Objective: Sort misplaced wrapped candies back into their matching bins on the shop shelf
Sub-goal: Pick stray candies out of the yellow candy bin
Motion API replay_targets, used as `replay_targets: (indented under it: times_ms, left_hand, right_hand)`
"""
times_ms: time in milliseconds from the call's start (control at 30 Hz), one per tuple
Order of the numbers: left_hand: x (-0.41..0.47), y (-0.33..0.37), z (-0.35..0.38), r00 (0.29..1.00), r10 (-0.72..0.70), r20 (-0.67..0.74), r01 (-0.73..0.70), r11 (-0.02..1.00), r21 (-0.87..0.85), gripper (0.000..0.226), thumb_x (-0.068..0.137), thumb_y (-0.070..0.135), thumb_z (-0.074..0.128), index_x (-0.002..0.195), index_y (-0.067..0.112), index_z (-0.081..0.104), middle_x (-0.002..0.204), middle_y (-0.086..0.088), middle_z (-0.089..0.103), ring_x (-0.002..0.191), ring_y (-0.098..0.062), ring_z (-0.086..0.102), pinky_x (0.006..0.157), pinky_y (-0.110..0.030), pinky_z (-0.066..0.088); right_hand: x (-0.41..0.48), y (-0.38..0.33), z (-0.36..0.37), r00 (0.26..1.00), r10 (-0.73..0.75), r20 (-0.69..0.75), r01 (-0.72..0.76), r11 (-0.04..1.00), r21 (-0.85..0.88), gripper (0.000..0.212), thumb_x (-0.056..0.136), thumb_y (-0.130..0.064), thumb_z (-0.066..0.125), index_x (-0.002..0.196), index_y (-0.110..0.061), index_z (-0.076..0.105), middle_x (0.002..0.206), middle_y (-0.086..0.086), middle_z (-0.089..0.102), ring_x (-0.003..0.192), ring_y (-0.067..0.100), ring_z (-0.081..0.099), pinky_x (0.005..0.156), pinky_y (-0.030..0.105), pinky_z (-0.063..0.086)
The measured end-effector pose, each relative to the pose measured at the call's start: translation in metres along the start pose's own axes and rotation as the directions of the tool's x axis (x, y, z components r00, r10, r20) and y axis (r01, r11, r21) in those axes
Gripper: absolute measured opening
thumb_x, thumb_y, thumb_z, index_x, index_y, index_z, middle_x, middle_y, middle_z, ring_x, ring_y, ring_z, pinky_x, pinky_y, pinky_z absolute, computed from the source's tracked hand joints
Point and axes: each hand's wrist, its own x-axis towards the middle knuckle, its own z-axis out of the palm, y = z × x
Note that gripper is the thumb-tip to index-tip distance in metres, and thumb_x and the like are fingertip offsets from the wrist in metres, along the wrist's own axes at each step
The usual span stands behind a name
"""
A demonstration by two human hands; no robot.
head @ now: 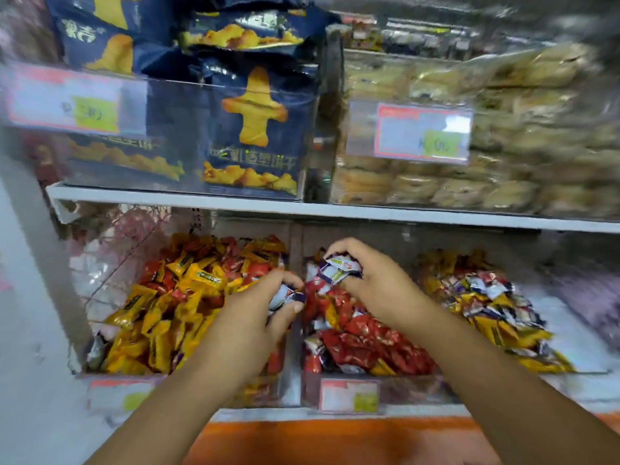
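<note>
Tags on the front walls of the lower bins come first, above an orange strip. Their print is smeared past reading, and only a yellow-green patch shows on each.

Just beyond, the left hand hangs over the divider between the left bin and the middle bin. Its fingers and thumb are curled round white-and-purple candies. The right hand is over the far half of the middle bin, fingers curled on a larger clump of the same wrappers. Both handfuls likely belong in the right bin, whose mixed pile holds most of that kind.

Slick wrappers gripped several at once could slip out, I judge. They would drop among the red candies below or the yellow candies beside them, undoing the sort. The left hand, right at the divider, could shed into either bin. Reaching the right bin means crossing the red heap, where a loosened grip costs most. Yellow strays in the mixed pile could get buried under new arrivals.

Farther off, on the upper shelf, navy snack bags show a yellow biscuit figure and Chinese characters too blurred to read. Clear pastry packs stand beside them behind a red-bordered tag, also unreadable.
</note>
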Motion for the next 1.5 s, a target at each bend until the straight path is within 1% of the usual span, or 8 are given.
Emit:
replay_targets:
  times_ms: [133,367,567,800,933,1067,1233,1500]
  left_hand:
    - [0.032,0.05,0.057,0.993,0.107,0.054,-0.108,0.994,0.004,0.017,0.094,0.035,0.056,0.101,0.047,0.047,0.071,0.004,0.06,0.06,-0.011,0.055,0.058,-0.025,0.045]
    - [0.1,0.135,0.172,0.964,0.224,0.143,-0.217,0.974,-0.069,0.016,0.095,0.028,0.057,0.11,0.031,0.054,0.09,0.006,0.059,0.078,-0.01,0.056,0.062,-0.025,0.033]
    - [0.143,0.153,0.219,0.953,0.209,0.221,-0.245,0.957,0.153,0.044,0.097,0.029,0.055,0.139,0.018,0.045,0.135,-0.01,0.053,0.123,-0.025,0.048,0.085,-0.022,0.03]
    - [0.149,0.158,0.225,0.883,0.234,0.406,-0.303,0.946,0.113,0.067,0.09,0.026,0.066,0.148,0.031,0.032,0.15,0.0,0.038,0.132,-0.015,0.039,0.082,-0.006,0.022]
    - [0.135,0.151,0.198,0.884,0.29,0.366,-0.364,0.919,0.152,0.056,0.092,0.033,0.061,0.143,0.038,0.038,0.147,0.004,0.039,0.132,-0.013,0.038,0.092,-0.014,0.025]
    - [0.094,0.115,0.133,0.88,0.369,0.3,-0.437,0.876,0.203,0.044,0.092,0.036,0.058,0.134,0.043,0.045,0.147,0.019,0.029,0.139,-0.002,0.021,0.106,-0.004,0.005]
    - [0.041,0.034,0.029,0.976,0.155,0.15,-0.199,0.917,0.346,0.041,0.093,0.04,0.049,0.133,0.044,0.045,0.144,0.026,0.03,0.139,0.001,0.024,0.115,-0.024,0.023]
    - [-0.023,-0.07,-0.06,0.996,-0.089,0.01,0.076,0.903,0.423,0.039,0.093,0.023,0.061,0.131,0.028,0.056,0.133,0.008,0.052,0.128,-0.014,0.045,0.102,-0.02,0.032]
  right_hand:
    - [-0.038,0.031,-0.051,0.984,0.07,-0.164,-0.07,0.998,0.009,0.033,0.088,-0.003,0.06,0.105,-0.031,0.054,0.09,-0.011,0.059,0.059,0.005,0.051,0.054,0.018,0.038]
    - [-0.09,0.114,-0.136,0.869,0.256,-0.423,-0.273,0.962,0.022,0.028,0.089,-0.013,0.065,0.091,-0.037,0.05,0.087,-0.011,0.061,0.072,0.004,0.056,0.06,0.019,0.041]
    - [-0.097,0.166,-0.158,0.808,0.365,-0.463,-0.362,0.927,0.1,0.029,0.087,-0.014,0.068,0.106,-0.032,0.055,0.113,0.0,0.058,0.091,0.016,0.059,0.063,0.013,0.044]
    - [-0.108,0.186,-0.163,0.774,0.423,-0.471,-0.383,0.905,0.183,0.027,0.085,-0.017,0.072,0.107,-0.03,0.061,0.108,-0.005,0.057,0.096,0.01,0.055,0.065,0.017,0.046]
    - [-0.112,0.178,-0.167,0.797,0.385,-0.466,-0.398,0.914,0.076,0.021,0.09,-0.018,0.066,0.101,-0.034,0.058,0.108,-0.005,0.059,0.099,0.012,0.056,0.07,0.019,0.042]
    - [-0.105,0.148,-0.158,0.839,0.295,-0.457,-0.339,0.941,-0.015,0.019,0.091,-0.02,0.064,0.107,-0.031,0.061,0.108,-0.008,0.062,0.1,0.007,0.056,0.084,0.021,0.04]
    - [-0.081,0.08,-0.11,0.937,0.087,-0.338,-0.169,0.961,-0.22,0.022,0.09,-0.02,0.064,0.11,-0.03,0.065,0.105,-0.011,0.06,0.1,0.008,0.055,0.081,0.017,0.036]
    - [-0.013,-0.018,0.013,0.982,-0.185,0.032,0.186,0.948,-0.259,0.023,0.093,-0.022,0.059,0.114,-0.032,0.066,0.114,-0.012,0.059,0.112,0.007,0.051,0.094,0.023,0.039]
